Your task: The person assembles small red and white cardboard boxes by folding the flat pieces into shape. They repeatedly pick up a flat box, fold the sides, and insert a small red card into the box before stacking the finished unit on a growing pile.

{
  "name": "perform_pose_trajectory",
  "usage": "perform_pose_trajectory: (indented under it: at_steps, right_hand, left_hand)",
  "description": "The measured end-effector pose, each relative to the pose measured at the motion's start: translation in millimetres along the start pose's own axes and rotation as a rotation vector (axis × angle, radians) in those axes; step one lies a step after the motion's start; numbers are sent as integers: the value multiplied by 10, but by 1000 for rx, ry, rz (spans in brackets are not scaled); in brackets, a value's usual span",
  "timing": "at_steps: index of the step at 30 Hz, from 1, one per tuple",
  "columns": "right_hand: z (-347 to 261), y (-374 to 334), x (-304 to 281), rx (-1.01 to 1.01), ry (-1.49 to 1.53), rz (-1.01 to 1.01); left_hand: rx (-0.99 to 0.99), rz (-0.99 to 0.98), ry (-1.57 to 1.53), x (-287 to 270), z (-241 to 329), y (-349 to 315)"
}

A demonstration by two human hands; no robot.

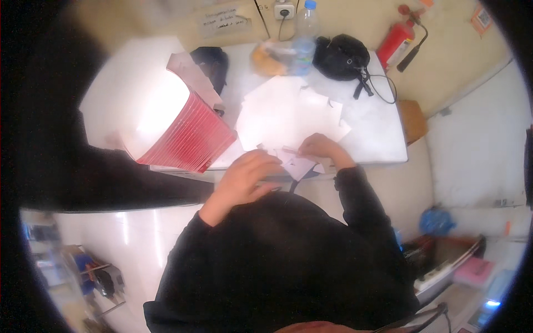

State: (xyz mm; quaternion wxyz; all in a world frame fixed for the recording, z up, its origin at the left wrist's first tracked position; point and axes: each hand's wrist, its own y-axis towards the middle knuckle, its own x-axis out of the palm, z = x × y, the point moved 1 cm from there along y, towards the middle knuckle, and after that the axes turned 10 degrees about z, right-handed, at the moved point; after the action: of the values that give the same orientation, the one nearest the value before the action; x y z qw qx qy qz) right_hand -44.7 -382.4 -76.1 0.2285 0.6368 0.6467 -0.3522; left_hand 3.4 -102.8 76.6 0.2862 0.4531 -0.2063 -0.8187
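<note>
Desk (383, 139), white, stands against a beige wall; pale floor around it. One red-edged stack of sheets (191, 136) at left, one loose pile of white sheets (288, 114) mid-desk, one plastic bottle (304, 39), one black bag (340, 55), one red fire extinguisher (395, 41) by the wall. Two hands at the near desk edge. Small white paper piece (297, 165) lies between them, just over the edge. Left hand (244, 177) fingers curled onto its left side; right hand (319, 147) fingers pressed together, pinching its top edge. Exact grip of left hand: cannot tell.
</note>
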Motion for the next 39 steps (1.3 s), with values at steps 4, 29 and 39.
perform_pose_trajectory:
  at_steps: [4,29,39]
  right_hand:
    - [-31,50,-53,-71,-21,-67]
    - [-817,-1129,-994,-335,459,731]
    - [-1239,-1061,-758,-267,-106,1113]
  left_hand:
    - [-211,-224,-57,423,-184,-53]
    - [-994,148,-598,829,-528,241]
    - [-850,397,-829,1012,-125,345]
